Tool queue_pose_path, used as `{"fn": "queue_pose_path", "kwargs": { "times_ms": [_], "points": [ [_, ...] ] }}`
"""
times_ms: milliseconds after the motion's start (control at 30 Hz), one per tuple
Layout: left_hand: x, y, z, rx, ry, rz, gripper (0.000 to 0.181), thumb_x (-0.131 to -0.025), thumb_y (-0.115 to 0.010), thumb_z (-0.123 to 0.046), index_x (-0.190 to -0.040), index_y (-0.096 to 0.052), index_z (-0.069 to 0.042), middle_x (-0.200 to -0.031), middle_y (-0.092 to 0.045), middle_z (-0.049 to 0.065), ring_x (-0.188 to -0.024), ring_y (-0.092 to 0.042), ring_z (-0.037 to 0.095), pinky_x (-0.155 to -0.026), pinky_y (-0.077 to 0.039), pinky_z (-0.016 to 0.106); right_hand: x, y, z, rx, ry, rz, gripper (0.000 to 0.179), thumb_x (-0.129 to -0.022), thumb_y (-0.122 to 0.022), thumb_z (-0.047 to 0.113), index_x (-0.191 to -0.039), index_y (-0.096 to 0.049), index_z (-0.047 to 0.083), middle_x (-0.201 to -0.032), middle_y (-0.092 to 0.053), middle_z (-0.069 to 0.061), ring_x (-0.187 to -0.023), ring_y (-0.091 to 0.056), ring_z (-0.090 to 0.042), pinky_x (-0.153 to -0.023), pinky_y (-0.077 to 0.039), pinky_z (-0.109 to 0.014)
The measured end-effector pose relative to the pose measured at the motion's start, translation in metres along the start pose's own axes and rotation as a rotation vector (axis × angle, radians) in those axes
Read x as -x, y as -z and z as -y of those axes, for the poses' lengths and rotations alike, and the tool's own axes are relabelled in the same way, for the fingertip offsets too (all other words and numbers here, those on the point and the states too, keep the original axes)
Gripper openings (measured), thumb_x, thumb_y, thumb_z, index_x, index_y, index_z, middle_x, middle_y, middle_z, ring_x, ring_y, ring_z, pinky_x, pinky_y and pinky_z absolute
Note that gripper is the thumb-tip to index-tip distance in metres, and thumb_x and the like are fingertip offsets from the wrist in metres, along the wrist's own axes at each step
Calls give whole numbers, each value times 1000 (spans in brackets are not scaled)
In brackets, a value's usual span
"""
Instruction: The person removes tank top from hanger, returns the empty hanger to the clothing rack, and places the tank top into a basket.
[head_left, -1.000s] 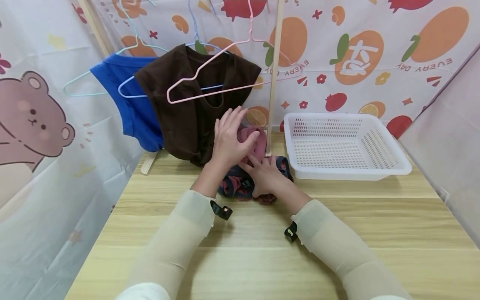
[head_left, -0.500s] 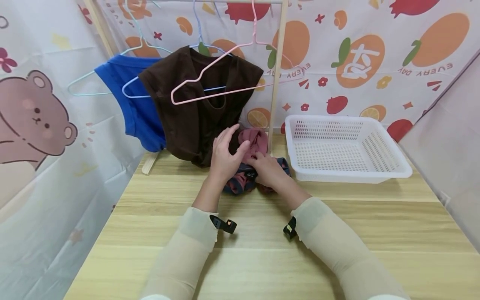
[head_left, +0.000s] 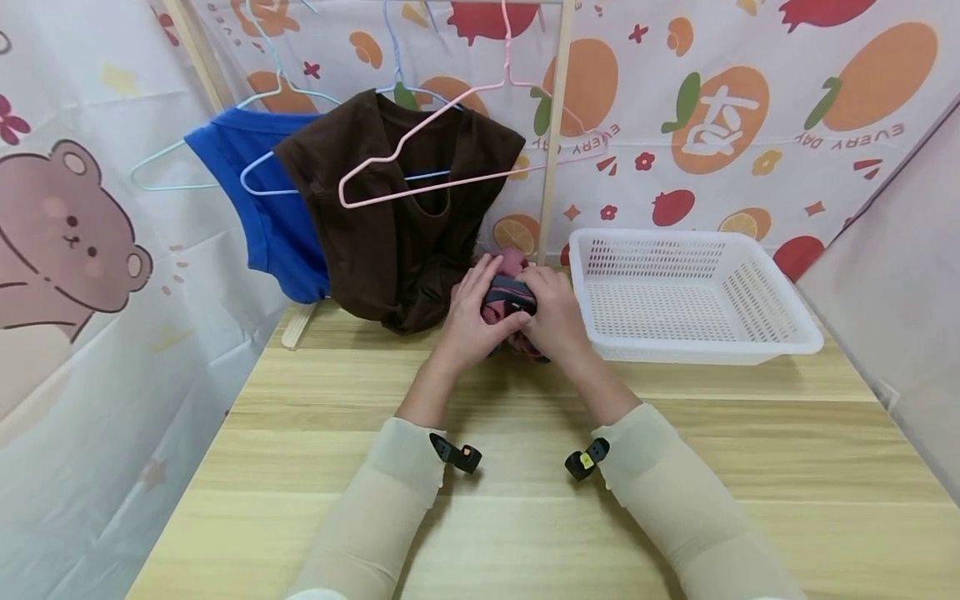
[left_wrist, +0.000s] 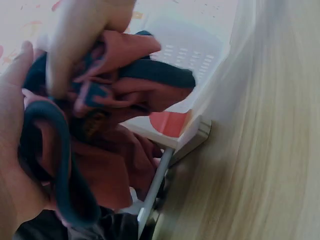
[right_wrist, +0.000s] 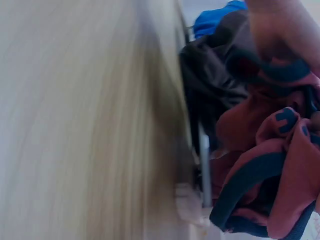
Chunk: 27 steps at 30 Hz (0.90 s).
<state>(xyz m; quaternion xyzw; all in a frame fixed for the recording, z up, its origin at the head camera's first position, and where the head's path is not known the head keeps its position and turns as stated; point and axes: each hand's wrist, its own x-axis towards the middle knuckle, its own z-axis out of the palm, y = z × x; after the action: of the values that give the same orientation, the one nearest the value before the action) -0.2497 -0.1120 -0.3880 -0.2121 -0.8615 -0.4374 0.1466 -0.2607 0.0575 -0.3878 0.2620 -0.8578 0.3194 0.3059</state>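
Note:
A crumpled dusty-red garment with dark blue trim is bunched between my two hands, near the foot of the wooden rack. My left hand grips its left side, thumb toward the front. On the other side, my right hand holds the cloth with bent fingers. The left wrist view has the garment lifted off the tabletop, its dark blue edging hanging in a loop. Folds and dark blue bands of the same garment show in the right wrist view. Its full shape is hidden by folds and hands.
Behind my hands stands a wooden rack. It carries a bare pink hanger, a brown sleeveless top and a blue top on hangers. A white perforated basket sits to the right on the wooden table.
My hands first spread over the garment at the rack's foot. They have since closed in from both sides and gathered it up into a raised bunch. The hanging clothes stay put.

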Motion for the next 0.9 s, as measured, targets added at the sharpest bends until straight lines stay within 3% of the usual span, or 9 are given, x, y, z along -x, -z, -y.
{"fn": "queue_pose_path", "kwargs": {
  "times_ms": [200,400,533,667,800,900],
  "points": [
    [1,0,-10,153,32,29,112,-63,-65,-83,-156,-22,-38,-164,-12,-11,-151,-13,22,-114,-25,60,0,23,15,-234,-52,-164,40,-69,-84,3,-105,-66,2,-119,-66,-13,-111,-58,-30,-99,-45,-42],
    [4,1,-24,347,-5,53,116,-57,-67,-86,-153,-15,-48,-164,-2,-12,-152,-3,17,-117,-17,60,6,39,28,-492,-98,-188,34,-72,-76,-6,-103,-64,1,-122,-65,-14,-116,-61,-26,-99,-48,-39],
    [6,-1,-28,526,-80,68,121,-58,-68,-82,-157,-15,-34,-163,-18,1,-148,-23,22,-116,-27,51,10,42,36,-668,-135,-186,34,-71,-70,-14,-101,-60,-3,-125,-63,-18,-119,-59,-26,-102,-47,-37],
    [7,-6,-33,685,-120,45,122,-60,-70,-78,-155,-20,-20,-148,-39,14,-129,-46,25,-106,-41,37,12,41,40,-800,-167,-192,32,-75,-66,-16,-104,-56,-8,-126,-62,-20,-121,-58,-26,-105,-45,-38],
    [9,-11,-40,811,-103,-20,121,-58,-73,-77,-151,-28,-12,-139,-47,12,-118,-52,21,-96,-47,28,15,39,44,-951,-267,-199,31,-81,-66,-11,-109,-58,-1,-123,-63,-9,-116,-58,-22,-100,-47,-33],
    [10,-11,-46,893,-76,-76,117,-59,-77,-73,-147,-34,-9,-132,-51,8,-111,-54,20,-92,-48,28,15,35,49,-1133,-356,-203,29,-84,-64,-8,-106,-58,10,-114,-63,-1,-106,-59,-16,-90,-50,-27]
  ]
}}
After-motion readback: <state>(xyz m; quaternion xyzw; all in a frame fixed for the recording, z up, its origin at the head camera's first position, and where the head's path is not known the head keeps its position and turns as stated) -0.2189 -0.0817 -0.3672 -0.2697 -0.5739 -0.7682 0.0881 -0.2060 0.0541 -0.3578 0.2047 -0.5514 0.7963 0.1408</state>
